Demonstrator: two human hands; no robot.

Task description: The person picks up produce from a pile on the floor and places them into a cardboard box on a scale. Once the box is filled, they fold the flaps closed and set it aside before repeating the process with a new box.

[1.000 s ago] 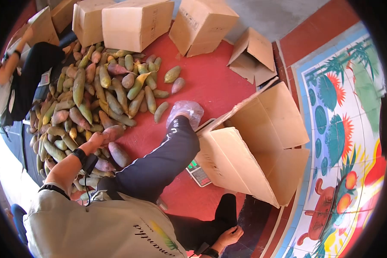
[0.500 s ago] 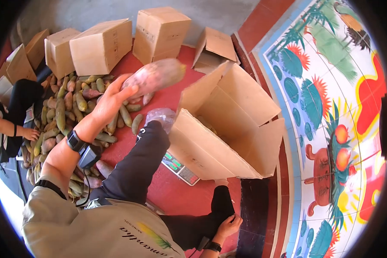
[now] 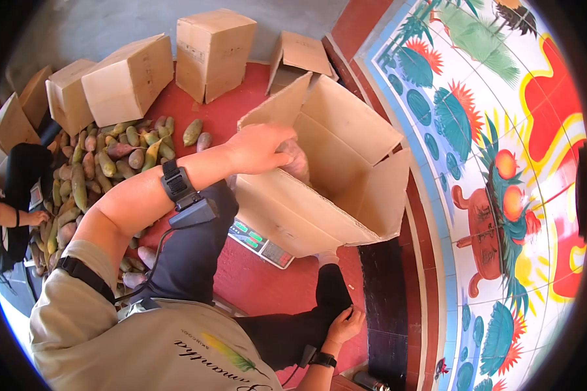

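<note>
My left hand [image 3: 261,148] is closed around a pinkish oblong vegetable [image 3: 295,159]. It reaches over the near left wall of an open cardboard box [image 3: 300,212], with the vegetable just inside the opening. The box stands tilted on a digital scale [image 3: 261,242]; its bottom is mostly hidden. Loosely bent, with nothing visible in it, my right hand [image 3: 344,326] rests against my dark trouser leg at lower right. To the left, a large pile of green and pinkish oblong vegetables [image 3: 101,159] lies on the red floor.
Several cardboard boxes [image 3: 215,55] line the grey wall. At far left, another person's hand [image 3: 38,217] is at the edge of the pile. A tiled wall [image 3: 437,130] with a painted mural rises on the right. My legs extend on either side of the scale.
My left hand has carried the vegetable rightward from the pile side to the box opening. The whole view has shifted slightly. My right hand stays by the trouser leg.
</note>
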